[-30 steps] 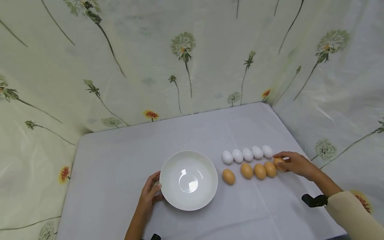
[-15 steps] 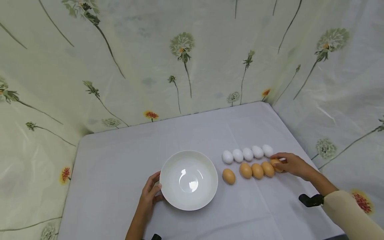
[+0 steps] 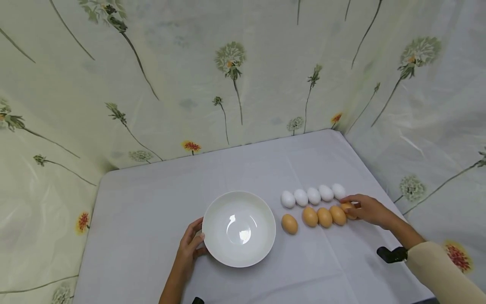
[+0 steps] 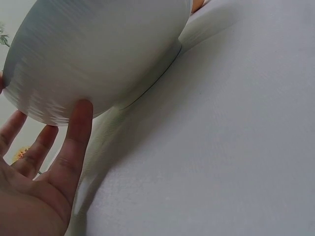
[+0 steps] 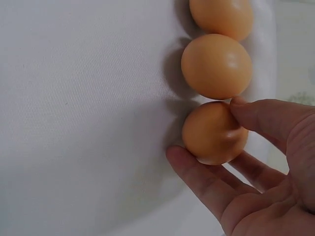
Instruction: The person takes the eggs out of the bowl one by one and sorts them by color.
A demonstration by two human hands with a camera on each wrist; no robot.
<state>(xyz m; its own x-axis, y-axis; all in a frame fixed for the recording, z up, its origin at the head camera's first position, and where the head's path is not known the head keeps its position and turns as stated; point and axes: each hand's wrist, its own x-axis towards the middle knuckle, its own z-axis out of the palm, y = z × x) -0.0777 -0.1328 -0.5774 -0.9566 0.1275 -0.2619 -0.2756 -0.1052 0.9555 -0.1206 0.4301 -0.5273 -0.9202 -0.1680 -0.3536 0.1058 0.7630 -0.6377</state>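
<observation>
A white bowl (image 3: 218, 245) stands near the middle of the table. My left hand (image 3: 187, 245) holds its left side, with fingertips against the outer wall in the left wrist view. To the right, my right hand (image 3: 370, 210) pinches the rightmost brown egg (image 5: 209, 130) between thumb and fingers. That egg touches or nearly touches the neighbouring brown egg (image 5: 216, 66) in the row. Closer to the bowl lies a separate brown egg (image 3: 290, 223), with a gap between it and the row.
Behind the brown eggs runs a row of several white eggs (image 3: 313, 196). A pale cloth (image 3: 152, 211) covers the table. Curtains printed with dandelions (image 3: 171, 84) hang along the back and sides.
My right hand has moved slightly left with the rightmost brown egg, and the row of brown eggs has shifted left and closed up. The left hand and bowl have stayed put.
</observation>
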